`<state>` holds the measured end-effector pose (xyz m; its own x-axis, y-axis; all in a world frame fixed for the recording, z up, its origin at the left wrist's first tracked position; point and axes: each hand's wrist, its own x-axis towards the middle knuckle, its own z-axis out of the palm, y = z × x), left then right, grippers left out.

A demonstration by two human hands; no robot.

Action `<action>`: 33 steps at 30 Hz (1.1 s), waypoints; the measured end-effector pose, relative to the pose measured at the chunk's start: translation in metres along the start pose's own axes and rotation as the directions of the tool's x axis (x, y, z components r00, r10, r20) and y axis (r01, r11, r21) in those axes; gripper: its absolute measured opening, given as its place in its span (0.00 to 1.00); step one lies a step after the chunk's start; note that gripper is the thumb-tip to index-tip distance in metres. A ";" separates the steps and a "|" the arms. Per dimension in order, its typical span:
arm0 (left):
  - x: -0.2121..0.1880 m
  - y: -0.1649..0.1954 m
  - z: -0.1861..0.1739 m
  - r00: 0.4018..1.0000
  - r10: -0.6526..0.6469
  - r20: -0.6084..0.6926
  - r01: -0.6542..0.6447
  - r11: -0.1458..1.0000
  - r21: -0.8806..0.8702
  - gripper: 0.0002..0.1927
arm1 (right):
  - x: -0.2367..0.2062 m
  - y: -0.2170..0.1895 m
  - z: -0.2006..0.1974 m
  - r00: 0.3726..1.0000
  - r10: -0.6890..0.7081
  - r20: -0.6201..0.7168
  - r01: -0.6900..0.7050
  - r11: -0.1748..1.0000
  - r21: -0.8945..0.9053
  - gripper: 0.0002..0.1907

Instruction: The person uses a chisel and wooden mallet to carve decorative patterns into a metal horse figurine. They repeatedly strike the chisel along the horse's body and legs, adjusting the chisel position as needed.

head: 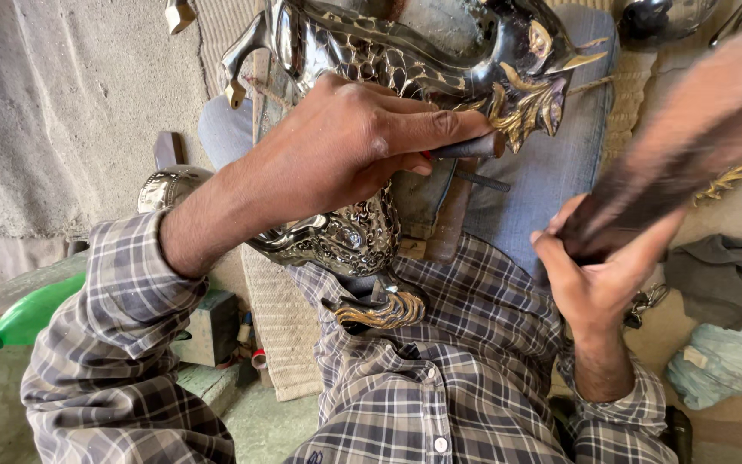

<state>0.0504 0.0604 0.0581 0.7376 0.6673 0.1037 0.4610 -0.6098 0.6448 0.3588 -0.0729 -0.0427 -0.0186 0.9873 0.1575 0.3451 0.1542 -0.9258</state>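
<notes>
A shiny black and gold embossed metal figure (388,51) lies across my lap, with scale patterns and gold feather-like trim. My left hand (345,142) rests on it and grips a thin dark metal punch (465,148) whose tip points at the gold trim near the figure's beaked head. My right hand (599,266) is closed around the handle of a dark wooden mallet (689,146), raised and blurred at the upper right, apart from the punch.
A green plastic bottle (27,314) lies at the left. A woven mat (276,318) covers the floor under my legs. A dark cloth (719,275) and a pale blue bundle (719,365) sit at the right. A small round metal piece (165,187) lies beside my left forearm.
</notes>
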 end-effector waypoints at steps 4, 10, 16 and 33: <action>-0.001 0.002 -0.002 0.999 0.037 -0.019 -0.036 0.999 0.008 0.27 | 0.004 0.002 -0.005 0.992 -0.099 0.073 0.113 0.969 -0.219 0.43; -0.003 0.005 -0.005 0.999 0.032 -0.007 -0.032 0.999 0.016 0.28 | 0.004 0.002 -0.013 0.988 -0.124 0.094 0.145 0.950 -0.275 0.42; -0.004 0.001 0.001 0.999 0.037 0.016 -0.038 0.996 0.076 0.31 | 0.010 -0.005 -0.009 0.993 -0.076 0.089 0.094 0.970 -0.226 0.36; -0.002 0.000 -0.003 0.996 0.042 0.081 -0.053 0.989 0.136 0.38 | 0.015 -0.009 0.000 0.996 0.070 -0.052 -0.068 0.996 0.049 0.42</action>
<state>0.0473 0.0600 0.0607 0.7941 0.6039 0.0687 0.4840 -0.6966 0.5296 0.3552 -0.0598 -0.0324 0.0545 0.9925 0.1096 0.2988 0.0885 -0.9502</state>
